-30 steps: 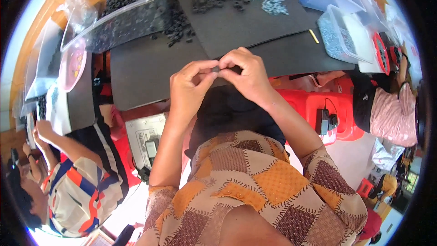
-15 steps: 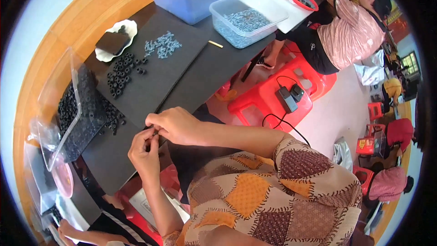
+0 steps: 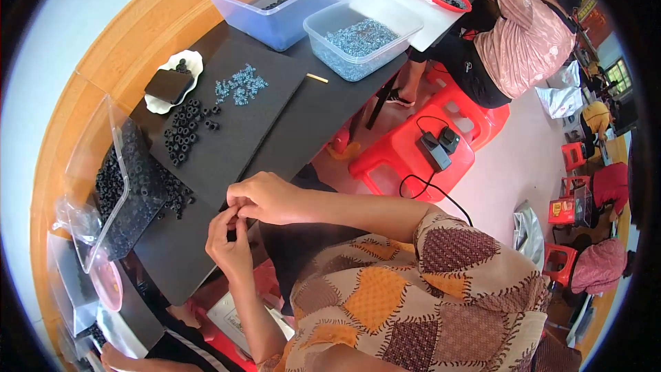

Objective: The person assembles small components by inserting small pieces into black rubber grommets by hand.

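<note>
Fingertips of both hands meet just over the near edge of the dark foam mat (image 3: 227, 165). The left hand (image 3: 231, 244) and the right hand (image 3: 265, 196) pinch a small black ring-shaped part (image 3: 237, 222) between them; it is almost wholly hidden, so its long axis and the way it points cannot be told. Both hands are curled closed around it.

Left of the hands, a clear plastic tray (image 3: 117, 193) lies tipped on its side and holds a heap of black rubber rings (image 3: 131, 186), some spilling onto the mat. Farther out, a loose cluster of black rings (image 3: 184, 134) lies beside a small scatter of pale blue screws (image 3: 241, 86). A white dish (image 3: 175, 83) near them bears a dark flat block and a few rings.

Beyond, a clear plastic tub (image 3: 361, 38) is part-filled with blue-grey screws. Behind it, a larger bluish tub (image 3: 282, 0) holds only a few black rings on its floor.
</note>
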Demonstrator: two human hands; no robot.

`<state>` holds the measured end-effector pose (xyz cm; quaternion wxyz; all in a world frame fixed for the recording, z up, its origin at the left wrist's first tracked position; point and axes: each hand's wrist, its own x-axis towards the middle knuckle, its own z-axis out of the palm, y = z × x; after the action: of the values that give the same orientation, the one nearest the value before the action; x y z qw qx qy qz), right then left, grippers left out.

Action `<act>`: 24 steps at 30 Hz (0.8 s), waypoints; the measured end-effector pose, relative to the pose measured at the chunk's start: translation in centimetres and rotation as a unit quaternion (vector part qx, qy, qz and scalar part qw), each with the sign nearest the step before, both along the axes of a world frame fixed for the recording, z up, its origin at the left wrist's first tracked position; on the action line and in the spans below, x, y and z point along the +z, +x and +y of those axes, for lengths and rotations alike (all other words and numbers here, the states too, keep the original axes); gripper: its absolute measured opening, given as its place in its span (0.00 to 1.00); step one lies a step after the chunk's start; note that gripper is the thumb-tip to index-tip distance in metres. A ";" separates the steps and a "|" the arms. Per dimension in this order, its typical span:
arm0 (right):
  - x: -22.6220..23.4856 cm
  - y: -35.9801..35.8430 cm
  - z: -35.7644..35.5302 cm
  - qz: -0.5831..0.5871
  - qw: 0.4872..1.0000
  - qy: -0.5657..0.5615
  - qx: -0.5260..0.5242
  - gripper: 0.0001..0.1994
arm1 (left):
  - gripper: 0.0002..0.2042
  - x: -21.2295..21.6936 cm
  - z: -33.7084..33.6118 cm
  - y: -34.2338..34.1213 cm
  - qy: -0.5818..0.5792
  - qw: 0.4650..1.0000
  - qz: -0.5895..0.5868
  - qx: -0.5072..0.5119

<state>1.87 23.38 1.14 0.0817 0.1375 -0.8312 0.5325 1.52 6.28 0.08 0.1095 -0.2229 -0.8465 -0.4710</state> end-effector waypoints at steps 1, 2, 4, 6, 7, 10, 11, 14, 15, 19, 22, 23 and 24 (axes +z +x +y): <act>0.0 -0.2 0.0 -0.015 1.000 0.001 0.009 0.08 | 0.12 0.0 0.0 0.0 -0.004 1.000 -0.011 0.009; 0.0 -0.3 0.1 -0.029 0.999 0.002 0.017 0.09 | 0.12 0.0 0.0 0.0 -0.008 1.000 -0.022 0.019; 0.5 -0.2 0.0 -0.052 0.998 -0.009 0.014 0.09 | 0.12 0.0 -0.2 0.1 -0.020 1.000 -0.004 0.018; 0.8 -0.1 -0.1 -0.076 0.997 -0.020 0.010 0.10 | 0.12 0.0 -0.4 0.1 -0.032 0.999 0.013 0.018; 0.8 -0.1 -0.2 -0.072 0.997 -0.009 0.009 0.10 | 0.12 -0.1 -0.5 -0.1 -0.037 0.999 0.024 0.014; 0.7 -0.3 -0.3 -0.060 0.998 0.010 0.014 0.09 | 0.11 -0.2 -0.7 -0.3 -0.032 0.999 0.018 0.016; 0.7 -0.4 -0.3 -0.051 0.998 0.017 0.022 0.09 | 0.10 -0.2 -0.7 -0.3 -0.022 0.999 0.001 0.023; 0.6 -0.7 -0.7 -0.047 0.998 0.009 0.031 0.09 | 0.09 0.0 -0.9 -0.3 0.004 0.998 -0.049 0.043; 0.6 -0.7 -0.7 -0.048 0.998 0.009 0.031 0.09 | 0.09 -0.1 -0.9 -0.4 0.004 0.998 -0.050 0.043; 0.8 -1.2 -1.0 -0.037 0.999 0.021 0.021 0.08 | 0.09 0.1 -0.6 -0.4 0.031 0.997 -0.062 0.038; 0.6 -1.3 -1.0 -0.039 0.999 0.030 0.019 0.08 | 0.09 0.2 -0.6 -0.5 0.019 0.998 -0.050 0.042; 0.5 -1.3 -1.0 -0.042 0.998 0.031 0.018 0.08 | 0.09 0.2 -0.7 -0.6 -0.004 0.999 -0.035 0.041; 0.4 -1.3 -1.0 -0.043 0.998 0.031 0.019 0.08 | 0.09 0.2 -0.8 -0.7 -0.004 0.998 -0.036 0.042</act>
<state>0.59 22.34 1.56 0.0314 0.1327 -0.8474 0.5132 0.87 5.49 0.25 0.0981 -0.1703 -0.8602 -0.4705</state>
